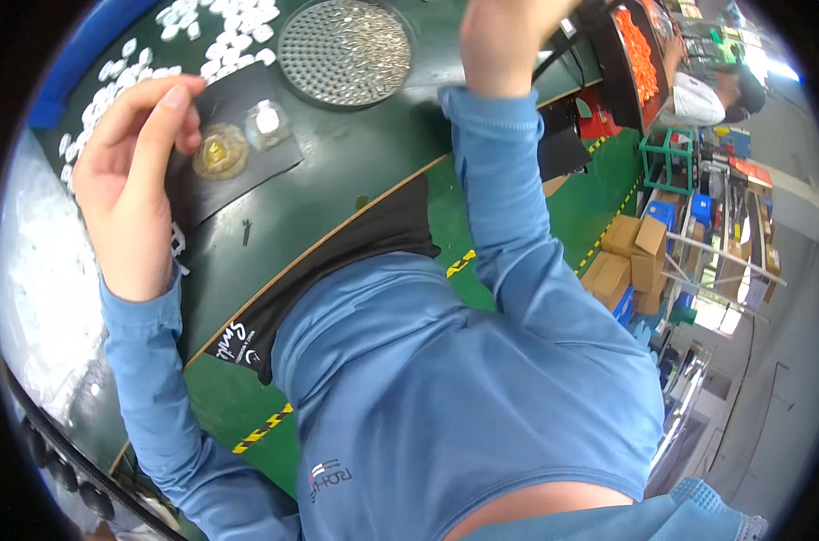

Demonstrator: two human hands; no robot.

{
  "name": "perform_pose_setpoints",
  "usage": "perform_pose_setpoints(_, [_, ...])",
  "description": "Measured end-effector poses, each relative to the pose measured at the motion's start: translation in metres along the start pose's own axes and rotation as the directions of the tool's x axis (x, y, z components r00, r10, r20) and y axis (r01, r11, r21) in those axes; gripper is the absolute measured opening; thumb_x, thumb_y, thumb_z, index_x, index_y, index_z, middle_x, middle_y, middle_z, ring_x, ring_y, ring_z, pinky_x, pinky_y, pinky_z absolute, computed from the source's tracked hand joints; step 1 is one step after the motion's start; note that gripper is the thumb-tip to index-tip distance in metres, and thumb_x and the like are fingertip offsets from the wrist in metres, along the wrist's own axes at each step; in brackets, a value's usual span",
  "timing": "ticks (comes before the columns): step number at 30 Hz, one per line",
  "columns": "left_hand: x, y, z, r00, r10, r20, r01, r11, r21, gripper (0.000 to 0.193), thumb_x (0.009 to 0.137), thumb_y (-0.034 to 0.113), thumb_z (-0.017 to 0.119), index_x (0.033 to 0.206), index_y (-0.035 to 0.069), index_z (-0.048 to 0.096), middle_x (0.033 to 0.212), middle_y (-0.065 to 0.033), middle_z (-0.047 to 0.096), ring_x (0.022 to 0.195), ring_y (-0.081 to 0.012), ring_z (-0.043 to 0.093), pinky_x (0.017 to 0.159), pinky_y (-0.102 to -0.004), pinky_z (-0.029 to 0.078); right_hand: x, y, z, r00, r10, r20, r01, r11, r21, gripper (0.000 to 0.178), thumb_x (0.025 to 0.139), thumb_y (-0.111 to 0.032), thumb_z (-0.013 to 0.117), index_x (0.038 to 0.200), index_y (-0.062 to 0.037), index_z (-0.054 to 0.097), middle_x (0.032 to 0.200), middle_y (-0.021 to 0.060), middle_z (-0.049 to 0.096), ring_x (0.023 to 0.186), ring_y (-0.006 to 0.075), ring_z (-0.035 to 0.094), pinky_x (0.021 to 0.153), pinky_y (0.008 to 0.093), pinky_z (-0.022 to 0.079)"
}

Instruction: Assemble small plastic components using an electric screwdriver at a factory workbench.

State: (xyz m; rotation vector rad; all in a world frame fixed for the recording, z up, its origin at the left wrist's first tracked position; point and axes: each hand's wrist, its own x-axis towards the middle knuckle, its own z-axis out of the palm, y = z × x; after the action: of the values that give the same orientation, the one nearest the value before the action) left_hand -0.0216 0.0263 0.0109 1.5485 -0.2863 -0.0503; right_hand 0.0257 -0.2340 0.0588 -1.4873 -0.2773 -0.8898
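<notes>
My left hand [134,176] is raised over the left part of the green table, its thumb and fingers drawn together in a pinch. Whatever is between the fingertips is too small to make out. Beneath and beside it lies a black mat [258,169], bearing a coil-like yellowish thing [220,151] and a small clear container with a white piece [267,119]. My right hand [508,41] reaches to the top edge of the view, where its fingers are cut off. Between the hands sits a round perforated tray [298,74], partly covered with small metal pins [369,45].
White plastic pieces [233,41] are scattered at the far left, near a blue bin rim [89,54]. Clear plastic sheeting [62,298] covers the left side. A tray of orange parts [637,56] and a co-worker [698,101] are at right. Cardboard boxes [630,257] stand beyond the aisle.
</notes>
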Motion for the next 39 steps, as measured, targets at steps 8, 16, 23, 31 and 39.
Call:
perform_pose_setpoints(8, [0.0,0.001,-0.001,0.999,-0.02,0.04,0.019,1.0,0.013,0.016,0.099,0.008,0.06,0.104,-0.005,0.068,0.089,-0.0029,0.061,0.079,-0.0087,0.054,0.073,-0.0227,0.043,0.041,-0.003,0.03,0.966,0.033,0.258,-0.091,0.972,0.215,0.061,0.098,-0.06,0.054,0.102,0.0005,0.059,0.062,0.0063,0.057,0.05,0.0143,0.055,0.049,0.0257,0.045])
perform_pose_setpoints(16, [-0.002,-0.001,-0.001,0.998,0.003,0.066,-0.004,1.0,0.02,0.015,0.099,0.006,0.06,0.105,-0.005,0.068,0.093,-0.0036,0.061,0.08,-0.0087,0.054,0.073,-0.022,0.043,0.028,0.023,0.043,0.934,-0.002,0.357,-0.166,0.883,0.439,0.057,0.095,-0.057,0.062,0.098,-0.0002,0.058,0.062,0.0072,0.057,0.049,0.0132,0.055,0.046,0.0247,0.042])
perform_pose_setpoints(23, [-0.006,0.003,0.006,0.999,0.034,-0.04,-0.032,0.999,0.027,0.011,0.097,0.001,0.062,0.104,-0.005,0.068,0.094,-0.0035,0.062,0.08,-0.0082,0.054,0.075,-0.0215,0.045,0.023,0.016,0.05,0.94,0.057,0.336,-0.218,0.859,0.463,0.064,0.096,-0.065,0.054,0.097,-0.0016,0.056,0.061,0.0063,0.055,0.049,0.0142,0.053,0.047,0.0272,0.043])
perform_pose_setpoints(31, [0.001,-0.002,0.013,0.927,0.37,0.059,-0.364,0.853,0.373,0.019,0.082,0.005,0.078,0.1,0.001,0.07,0.091,-0.0036,0.06,0.082,-0.0129,0.053,0.073,-0.0247,0.041,0.013,0.002,0.063,0.823,-0.118,0.555,-0.408,0.557,0.724,0.089,0.086,-0.088,0.034,0.097,-0.0037,0.059,0.059,0.0065,0.054,0.048,0.0159,0.053,0.046,0.0279,0.044])
perform_pose_setpoints(39, [0.003,-0.004,0.011,0.9,0.421,0.116,-0.432,0.824,0.366,0.012,0.081,-0.002,0.076,0.091,-0.001,0.069,0.083,-0.006,0.06,0.081,-0.0174,0.057,0.073,-0.0281,0.044,-0.019,-0.001,0.066,0.792,-0.005,0.61,-0.466,0.639,0.611,0.089,0.085,-0.088,0.035,0.098,-0.0033,0.059,0.059,0.0066,0.055,0.048,0.0158,0.053,0.046,0.0277,0.044])
